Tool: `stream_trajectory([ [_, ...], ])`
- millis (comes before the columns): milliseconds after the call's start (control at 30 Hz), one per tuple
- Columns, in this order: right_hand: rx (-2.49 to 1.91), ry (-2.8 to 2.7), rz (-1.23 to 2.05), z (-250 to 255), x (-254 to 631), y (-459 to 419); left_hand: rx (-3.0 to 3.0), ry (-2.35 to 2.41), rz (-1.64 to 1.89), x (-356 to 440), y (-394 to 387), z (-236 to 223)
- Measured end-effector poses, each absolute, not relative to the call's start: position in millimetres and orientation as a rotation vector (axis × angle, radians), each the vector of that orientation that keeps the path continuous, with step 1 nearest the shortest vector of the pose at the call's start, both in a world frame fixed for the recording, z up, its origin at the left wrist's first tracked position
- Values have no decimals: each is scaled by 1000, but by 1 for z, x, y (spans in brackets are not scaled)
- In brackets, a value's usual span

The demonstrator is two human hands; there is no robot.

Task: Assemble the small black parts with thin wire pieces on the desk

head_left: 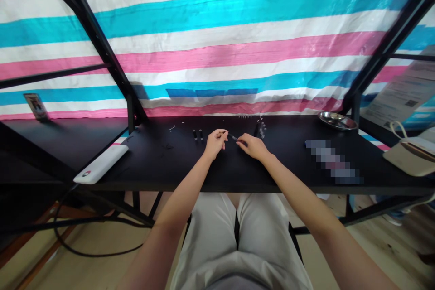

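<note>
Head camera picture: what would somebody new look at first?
Probably the big striped sheet in pink, white and blue, filling the back behind the black table. Next, in the middle, the left hand and right hand, with a thin dark stick between them. Then maybe the shiny metal dish at the table's back right.

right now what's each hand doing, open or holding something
Left hand: closed, holding one end of a dark rod.
Right hand: closed, holding its other end.
</note>
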State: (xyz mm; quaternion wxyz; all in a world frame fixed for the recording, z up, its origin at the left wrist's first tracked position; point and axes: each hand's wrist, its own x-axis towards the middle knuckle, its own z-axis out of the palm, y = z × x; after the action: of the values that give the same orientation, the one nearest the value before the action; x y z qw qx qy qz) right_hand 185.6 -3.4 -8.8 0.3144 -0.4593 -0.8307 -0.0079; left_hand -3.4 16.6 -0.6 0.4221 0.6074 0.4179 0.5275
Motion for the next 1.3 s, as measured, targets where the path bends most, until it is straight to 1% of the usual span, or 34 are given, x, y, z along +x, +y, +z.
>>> stream_trajectory([
  [100, -1279, -2201, -31, -7, 186, -5, 1492, 1162, 1452, -5, 19, -2],
  [167, -1262, -2150, -29, -5, 185, -7, 1499, 1191, 1454, -5, 18, -1],
  [367, -1067, -2180, 72, -8, 180, -9, 1557, 919, 1025, 2, 5, 4],
  [600, -1098, -2248, 88, -11, 180, -7, 1472, 826, 900, 3, 2, 8],
  [700, -1210, -2215, 68, -8, 183, -5, 1518, 884, 959, 3, 4, 6],
  [800, -1387, -2087, 44, -5, 195, 0, 1697, 1034, 1056, 2, 5, 1],
  [933, -1598, -1857, 32, -4, 219, 7, 1943, 1137, 1061, -1, 5, -7],
  [1067, -1811, -1716, 78, -6, 235, 10, 2028, 1164, 1084, -2, 7, -9],
  [1300, -1869, -1748, 80, -10, 232, 11, 2106, 1174, 1071, -3, 11, -12],
])
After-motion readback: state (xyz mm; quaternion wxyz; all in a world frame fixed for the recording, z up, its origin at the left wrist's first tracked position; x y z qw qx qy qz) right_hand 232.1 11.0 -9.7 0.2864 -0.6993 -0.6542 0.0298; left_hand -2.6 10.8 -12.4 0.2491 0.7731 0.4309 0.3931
